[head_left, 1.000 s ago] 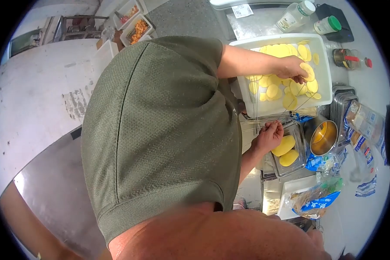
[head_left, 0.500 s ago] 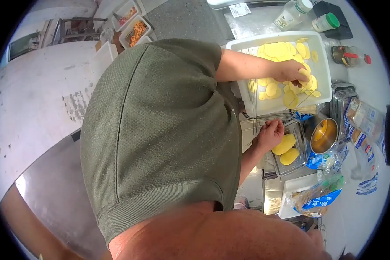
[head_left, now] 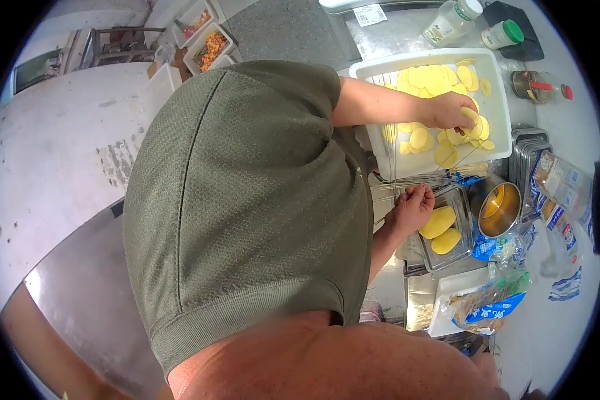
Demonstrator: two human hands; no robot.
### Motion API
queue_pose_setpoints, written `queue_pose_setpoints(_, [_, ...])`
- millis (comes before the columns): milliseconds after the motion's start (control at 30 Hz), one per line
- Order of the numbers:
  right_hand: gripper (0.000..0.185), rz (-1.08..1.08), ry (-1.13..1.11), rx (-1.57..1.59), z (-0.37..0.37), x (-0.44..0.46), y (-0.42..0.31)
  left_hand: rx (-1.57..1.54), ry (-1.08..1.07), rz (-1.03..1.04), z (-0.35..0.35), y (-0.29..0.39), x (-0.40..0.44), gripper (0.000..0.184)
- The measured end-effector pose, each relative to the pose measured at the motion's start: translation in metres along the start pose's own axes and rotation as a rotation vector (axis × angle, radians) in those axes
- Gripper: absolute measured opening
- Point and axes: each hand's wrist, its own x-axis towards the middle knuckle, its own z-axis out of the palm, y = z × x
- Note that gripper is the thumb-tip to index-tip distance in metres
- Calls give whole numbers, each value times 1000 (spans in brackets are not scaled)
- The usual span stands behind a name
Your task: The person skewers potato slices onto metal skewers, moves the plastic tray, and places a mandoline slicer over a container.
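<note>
Clamps a yellow slice (head_left: pixel 469 117) in left hand (head_left: pixel 451 111) above many cut ones in the white tub (head_left: pixel 504 107), left; pinches right hand (head_left: pixel 415 205) together, cannot tell on what, near two uncut potatoes (head_left: pixel 437 223) in the clear tray (head_left: pixel 463 217), right.

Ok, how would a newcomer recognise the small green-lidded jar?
Find the large white rectangular tub of yellow slices. The small pale jar is above its upper right corner in view; its green lid distinguishes it from the white-lidded clear bottle.
</note>
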Motion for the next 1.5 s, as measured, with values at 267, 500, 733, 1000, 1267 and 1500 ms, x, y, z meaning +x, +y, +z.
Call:
queue_pose_setpoints(267, [8, 7, -28, 8, -3, 1, -3, -22, -5, -18, 3, -3, 3, 29])
queue_pose_setpoints(500, [8, 72, -46, 49, -3, 1, -11, -13, -18, -3, 5, -3, 6, 29])
queue_pose_setpoints(733, [9, 105, -79, 82, -8, 12, -13, 34, -42, 2, 3, -4, 11, 28])
queue_pose_setpoints(1000, [8, 113, -104, 99, -8, 27, -10, 53, -92, -31, -1, -8, 11, 28])
queue_pose_setpoints(1267, [6, 175, -196, 231, -17, 42, -10, 53, -84, -40, 2, -15, 11, 33])
queue_pose_setpoints(1500, [4, 199, -209, 268, -13, 45, -10, 265, -70, -2, 4, -10, 10, 41])
